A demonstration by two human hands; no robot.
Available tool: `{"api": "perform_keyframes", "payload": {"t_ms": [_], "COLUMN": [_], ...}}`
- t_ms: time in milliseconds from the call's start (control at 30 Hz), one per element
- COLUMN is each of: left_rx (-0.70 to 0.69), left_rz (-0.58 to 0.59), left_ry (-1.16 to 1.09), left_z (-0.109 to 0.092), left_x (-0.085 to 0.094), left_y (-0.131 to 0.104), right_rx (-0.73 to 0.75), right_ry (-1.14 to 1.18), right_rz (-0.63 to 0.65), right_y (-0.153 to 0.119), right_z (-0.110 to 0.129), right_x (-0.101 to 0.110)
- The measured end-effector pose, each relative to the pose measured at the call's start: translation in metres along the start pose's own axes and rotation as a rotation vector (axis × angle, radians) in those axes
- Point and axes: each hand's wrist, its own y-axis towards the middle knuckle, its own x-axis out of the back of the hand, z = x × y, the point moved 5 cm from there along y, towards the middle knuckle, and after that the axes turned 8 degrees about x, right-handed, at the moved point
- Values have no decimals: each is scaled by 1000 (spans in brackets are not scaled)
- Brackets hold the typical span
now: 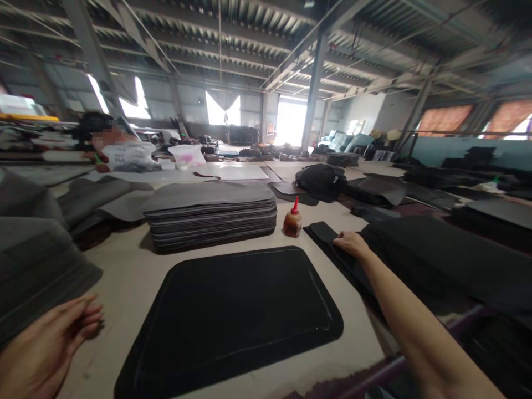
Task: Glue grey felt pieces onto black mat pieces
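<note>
A black panel (236,316) with rounded corners lies flat on the table in front of me, with pale marks near its edges. My right hand (351,244) reaches to its right and pinches the edge of a long black strip of material (322,233). At the lower left is my left hand (62,338), fingers loosely curled and apart from the thumb, with nothing visible in them. It is close to a grey stack of sheets (41,271). Beyond the panel stands a bottle (292,224) of brown liquid with a red nozzle.
A tall stack of grey rounded sheets (211,216) sits behind the panel. More dark material (449,260) covers the right side. A black bundle (320,182) lies further back. Another person (103,136) is at the far left, near plastic bags (131,156).
</note>
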Motion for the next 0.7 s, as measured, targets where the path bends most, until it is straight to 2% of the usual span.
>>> {"api": "perform_keyframes", "payload": {"t_ms": [100,167,467,700], "left_rx": [-28,-7,30,12], "left_rz": [48,33,19,27], "left_ry": [-17,-26,-39,-26], "left_z": [0,0,-1,1], "left_x": [-1,-1,-1,1], "left_y": [1,0,-4,-3], "right_rx": [-9,-12,24,113], "right_ry": [3,5,103,166], "right_rz": [-56,-117,-462,-617], "right_y": [-4,-10,-28,-31], "right_z": [1,1,-5,2], "right_x": [-1,-3,8,8]}}
